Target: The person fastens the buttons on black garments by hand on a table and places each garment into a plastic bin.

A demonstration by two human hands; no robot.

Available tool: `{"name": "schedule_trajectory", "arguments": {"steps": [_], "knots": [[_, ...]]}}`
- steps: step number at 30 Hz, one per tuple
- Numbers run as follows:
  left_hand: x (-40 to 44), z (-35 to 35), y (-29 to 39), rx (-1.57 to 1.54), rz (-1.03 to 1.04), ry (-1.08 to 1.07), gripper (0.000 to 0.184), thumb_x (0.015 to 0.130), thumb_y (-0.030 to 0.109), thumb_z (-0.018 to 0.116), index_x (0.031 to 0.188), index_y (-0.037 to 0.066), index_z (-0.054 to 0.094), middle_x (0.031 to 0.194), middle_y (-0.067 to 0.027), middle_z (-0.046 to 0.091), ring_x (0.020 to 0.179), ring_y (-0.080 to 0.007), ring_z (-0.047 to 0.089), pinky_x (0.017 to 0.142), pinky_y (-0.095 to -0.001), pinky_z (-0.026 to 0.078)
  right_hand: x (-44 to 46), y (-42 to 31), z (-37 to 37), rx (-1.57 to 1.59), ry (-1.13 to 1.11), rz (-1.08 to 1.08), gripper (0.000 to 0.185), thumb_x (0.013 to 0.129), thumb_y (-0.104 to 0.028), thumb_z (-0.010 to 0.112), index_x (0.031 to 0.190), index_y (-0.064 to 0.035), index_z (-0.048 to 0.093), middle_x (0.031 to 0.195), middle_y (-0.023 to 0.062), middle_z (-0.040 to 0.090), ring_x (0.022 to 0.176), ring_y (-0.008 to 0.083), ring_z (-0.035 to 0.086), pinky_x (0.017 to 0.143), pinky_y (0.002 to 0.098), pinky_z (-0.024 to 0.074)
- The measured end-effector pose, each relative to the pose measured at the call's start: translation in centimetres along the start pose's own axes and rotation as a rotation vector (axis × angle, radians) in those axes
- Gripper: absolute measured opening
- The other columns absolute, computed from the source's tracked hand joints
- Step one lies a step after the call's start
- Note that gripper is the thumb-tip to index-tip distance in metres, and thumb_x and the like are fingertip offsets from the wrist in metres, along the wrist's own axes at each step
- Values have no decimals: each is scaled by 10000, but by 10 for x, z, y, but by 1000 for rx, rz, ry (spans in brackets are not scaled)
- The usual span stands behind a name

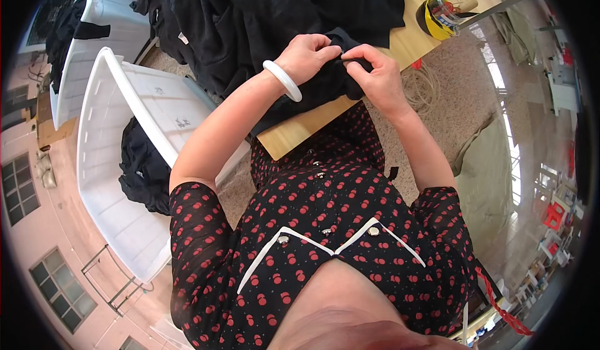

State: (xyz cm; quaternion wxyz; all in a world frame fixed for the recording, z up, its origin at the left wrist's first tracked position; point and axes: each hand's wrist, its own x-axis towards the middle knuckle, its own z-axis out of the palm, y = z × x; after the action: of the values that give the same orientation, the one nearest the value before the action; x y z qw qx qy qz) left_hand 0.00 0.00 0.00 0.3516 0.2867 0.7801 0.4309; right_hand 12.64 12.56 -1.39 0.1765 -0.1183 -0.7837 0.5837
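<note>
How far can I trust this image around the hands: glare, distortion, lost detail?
Head view, edges: strong fisheye, black corners, grey paned window tilted; head view, right: white glare streaks the shiny floor; head view, centre: bare left hand and bare right hand look fairly sharp, but folds in the heaped black cloth merge into darkness.

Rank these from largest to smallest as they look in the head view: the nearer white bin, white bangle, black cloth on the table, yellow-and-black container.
1. Black cloth, the widest spread
2. Nearer white bin
3. Yellow-and-black container
4. White bangle, a thin ring
</note>
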Motion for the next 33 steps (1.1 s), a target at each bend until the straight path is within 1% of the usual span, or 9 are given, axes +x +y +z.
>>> {"name": "schedule_trajectory", "arguments": {"steps": [2, 5, 6, 10, 12, 13, 18, 25, 33], "knots": [[2, 2, -9, -110, 6, -12, 232, 816, 199, 627, 862, -28, 626, 700, -54, 611, 640, -100, 520, 619, -247, 435, 0, 0, -1, -75, -13, 43, 127, 750, -64, 610, 868, -19, 623, 748, 0, 608, 721, 55, 546, 646, 218, 435], [1, 15, -9, 171, 156, 110, 226, 797, 176, 627, 830, -48, 618, 673, -95, 608, 612, -121, 534, 590, -273, 439, -3, -4, -1, -162, -7, 44, 90, 717, -95, 606, 789, -42, 619, 651, 74, 593, 516, 118, 524, 503, 286, 407], [3, 16, -9, 197, 177, 132, 253, 745, 215, 613, 807, -28, 646, 712, -189, 627, 683, -291, 621, 647, -353, 478, 0, -4, -1, -206, -11, 27, 94, 716, -98, 605, 792, -44, 614, 666, 84, 600, 530, 146, 540, 515, 297, 417], [2, 16, -3, 197, 133, 119, 225, 725, 181, 575, 766, -31, 640, 688, -203, 617, 677, -322, 614, 649, -369, 477, 2, 0, 1, -328, -10, -48, 117, 715, -115, 598, 816, -57, 600, 721, 116, 623, 614, 260, 590, 568, 352, 452], [4, 15, -6, 226, 140, 106, 227, 754, 177, 595, 789, -45, 625, 652, -166, 600, 621, -217, 582, 605, -330, 454, 2, -3, 1, -351, -12, -55, 133, 733, -133, 599, 848, -69, 600, 754, 129, 632, 725, 315, 613, 629, 395, 470], [5, 16, -7, 237, 144, 100, 230, 769, 175, 605, 800, -53, 617, 634, -148, 591, 593, -164, 566, 582, -310, 442, 2, -4, 0, -392, -15, -49, 132, 738, -139, 601, 849, -69, 601, 761, 131, 633, 731, 313, 614, 630, 393, 472], [4, 21, -7, 432, 437, 220, 200, 765, 148, 575, 697, -40, 571, 697, -201, 581, 679, -371, 571, 612, -405, 458, 1, -3, -3, -559, -36, -109, 129, 769, -145, 592, 872, -69, 614, 794, 125, 639, 752, 302, 615, 636, 390, 478], [-10, 26, -4, 390, 390, 110, 256, 779, 206, 560, 853, -38, 582, 794, -220, 568, 792, -379, 568, 706, -423, 455, 1, -1, -8, -521, -50, -112, 122, 774, -144, 593, 852, -66, 644, 798, 129, 640, 747, 306, 614, 645, 392, 476], [-10, 47, -18, 364, 324, 269, 150, 749, 120, 535, 769, -28, 539, 776, -210, 551, 763, -380, 559, 674, -439, 454, -6, 6, -3, -462, -14, -107, 128, 781, -135, 607, 851, -36, 647, 807, 149, 643, 752, 310, 622, 648, 377, 485]]}}
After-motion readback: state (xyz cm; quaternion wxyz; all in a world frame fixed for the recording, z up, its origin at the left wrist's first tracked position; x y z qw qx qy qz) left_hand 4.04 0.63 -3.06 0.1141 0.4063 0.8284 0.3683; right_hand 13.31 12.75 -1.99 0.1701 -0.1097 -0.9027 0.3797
